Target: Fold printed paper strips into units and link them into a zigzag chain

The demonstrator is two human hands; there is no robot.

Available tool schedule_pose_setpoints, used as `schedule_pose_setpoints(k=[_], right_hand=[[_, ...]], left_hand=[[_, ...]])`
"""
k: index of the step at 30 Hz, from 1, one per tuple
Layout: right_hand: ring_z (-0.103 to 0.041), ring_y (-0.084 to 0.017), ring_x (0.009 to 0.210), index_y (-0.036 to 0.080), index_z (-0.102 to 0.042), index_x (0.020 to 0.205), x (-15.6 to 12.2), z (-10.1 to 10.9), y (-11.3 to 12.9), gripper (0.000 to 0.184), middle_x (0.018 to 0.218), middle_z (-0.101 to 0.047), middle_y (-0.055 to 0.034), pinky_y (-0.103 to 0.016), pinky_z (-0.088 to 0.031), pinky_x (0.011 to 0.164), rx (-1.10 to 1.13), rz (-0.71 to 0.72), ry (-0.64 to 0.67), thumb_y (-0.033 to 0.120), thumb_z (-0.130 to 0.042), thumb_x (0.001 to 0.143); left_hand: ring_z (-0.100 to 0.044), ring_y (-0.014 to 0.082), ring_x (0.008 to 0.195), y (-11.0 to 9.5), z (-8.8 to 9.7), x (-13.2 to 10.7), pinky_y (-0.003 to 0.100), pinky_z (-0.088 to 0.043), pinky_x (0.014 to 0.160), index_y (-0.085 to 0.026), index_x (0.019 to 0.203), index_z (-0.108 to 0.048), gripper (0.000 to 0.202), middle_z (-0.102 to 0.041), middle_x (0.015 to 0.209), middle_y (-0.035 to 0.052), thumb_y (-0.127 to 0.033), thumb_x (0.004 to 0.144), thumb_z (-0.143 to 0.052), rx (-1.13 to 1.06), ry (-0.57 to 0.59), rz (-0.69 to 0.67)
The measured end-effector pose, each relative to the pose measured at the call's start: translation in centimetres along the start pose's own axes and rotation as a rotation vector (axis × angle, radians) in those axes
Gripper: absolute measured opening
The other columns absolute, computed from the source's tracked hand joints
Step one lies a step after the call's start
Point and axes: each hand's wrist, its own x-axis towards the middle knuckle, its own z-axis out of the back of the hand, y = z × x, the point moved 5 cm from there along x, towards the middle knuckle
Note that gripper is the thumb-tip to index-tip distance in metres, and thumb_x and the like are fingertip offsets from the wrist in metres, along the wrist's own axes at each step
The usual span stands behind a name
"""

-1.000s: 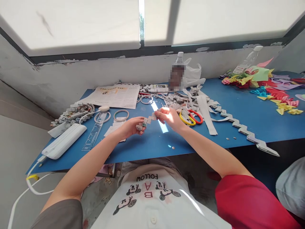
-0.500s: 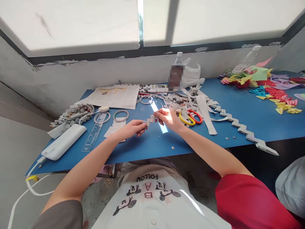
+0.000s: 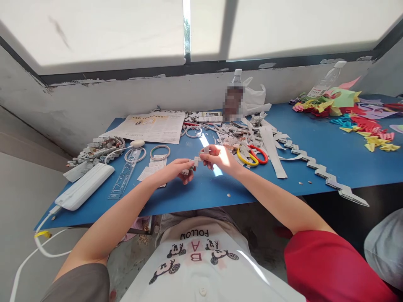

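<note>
A short zigzag chain of folded newsprint (image 3: 196, 161) is held between my two hands, just above the blue table. My left hand (image 3: 181, 168) is closed on its left end, thumb on top, and part of the chain shows under the fingers. The right-hand end is pinched by my right hand (image 3: 218, 157), with a small folded piece standing up past the fingertips. Fingers hide some of the links. To the right of my right hand lie scissors (image 3: 258, 154) with red and yellow handles.
Cut paper strips (image 3: 234, 133) pile up behind the hands, near a bottle (image 3: 233, 98). A long zigzag paper chain (image 3: 320, 171) runs to the right edge. At left are a newspaper sheet (image 3: 157, 128), tape roll (image 3: 160, 152), stencil ruler (image 3: 124, 178) and white power strip (image 3: 85, 186).
Along the chain, my right hand has shifted slightly left and closer to my left hand; a piece now shows above its fingertips. My left hand has turned a little, exposing more printed paper beneath.
</note>
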Motion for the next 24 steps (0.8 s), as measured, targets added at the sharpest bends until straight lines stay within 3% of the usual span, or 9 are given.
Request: schedule_pose_setpoints(k=[4, 9, 14, 18, 20, 24], right_hand=[[-0.052, -0.011, 0.046, 0.016, -0.059, 0.081, -0.1, 0.4, 0.4, 0.030, 0.057, -0.059, 0.0012, -0.024, -0.043, 0.044, -0.029, -0.009, -0.034, 0.044, -0.067, 0.080], [-0.051, -0.010, 0.045, 0.017, -0.059, 0.077, -0.1, 0.6, 0.6, 0.028, 0.057, -0.059, 0.0013, -0.024, -0.041, 0.045, -0.067, 0.027, -0.042, 0.043, -0.065, 0.082], [-0.051, -0.011, 0.047, 0.018, -0.057, 0.074, -0.1, 0.6, 0.6, 0.028, 0.058, -0.058, 0.0019, -0.026, -0.041, 0.047, -0.038, 0.117, -0.049, 0.043, -0.067, 0.081], [-0.050, -0.011, 0.048, 0.019, -0.063, 0.085, -0.4, 1.1, 0.9, 0.021, 0.056, -0.055, 0.0037, -0.026, -0.041, 0.048, -0.014, 0.208, -0.107, 0.038, -0.069, 0.079], [-0.049, -0.010, 0.049, 0.019, -0.065, 0.088, -0.5, 1.3, 1.2, 0.021, 0.061, -0.058, 0.0026, -0.026, -0.040, 0.048, -0.019, 0.242, -0.141, 0.036, -0.070, 0.078], [-0.053, -0.011, 0.059, 0.020, -0.065, 0.084, -0.8, 1.5, 1.6, 0.018, 0.078, -0.062, -0.0012, -0.025, -0.041, 0.051, -0.028, 0.320, -0.165, 0.034, -0.072, 0.075]], left_hand=[[-0.063, 0.0149, 0.067, 0.3, 0.3, 0.2, 0.032, -0.052, 0.072, -0.018, 0.089, -0.060, 0.034, -0.069, 0.078, 0.0032, -0.051, 0.085, -0.057, 0.005, 0.012, -0.018], [-0.067, 0.0175, 0.070, 0.5, 0.9, 0.7, 0.032, -0.055, 0.070, -0.017, 0.078, -0.059, 0.034, -0.071, 0.074, 0.0045, -0.050, 0.077, -0.067, 0.126, -0.081, -0.071], [-0.068, 0.0183, 0.072, 0.6, 1.3, 1.0, 0.033, -0.055, 0.072, -0.017, 0.084, -0.062, 0.029, -0.071, 0.076, 0.0050, -0.045, 0.081, -0.064, 0.203, -0.167, -0.232], [-0.069, 0.0192, 0.079, 0.4, 1.9, 0.6, 0.034, -0.056, 0.077, -0.020, 0.099, -0.060, 0.033, -0.071, 0.083, 0.0026, -0.043, 0.077, -0.069, 0.329, -0.350, -0.361], [-0.068, 0.0191, 0.084, -0.1, 2.0, 0.1, 0.034, -0.055, 0.081, -0.022, 0.105, -0.060, 0.036, -0.071, 0.089, 0.0023, -0.043, 0.077, -0.069, 0.433, -0.429, -0.438], [-0.067, 0.0182, 0.088, -0.9, 1.9, -0.6, 0.030, -0.055, 0.080, -0.023, 0.105, -0.064, 0.027, -0.071, 0.098, 0.0035, -0.040, 0.084, -0.062, 0.550, -0.477, -0.558]])
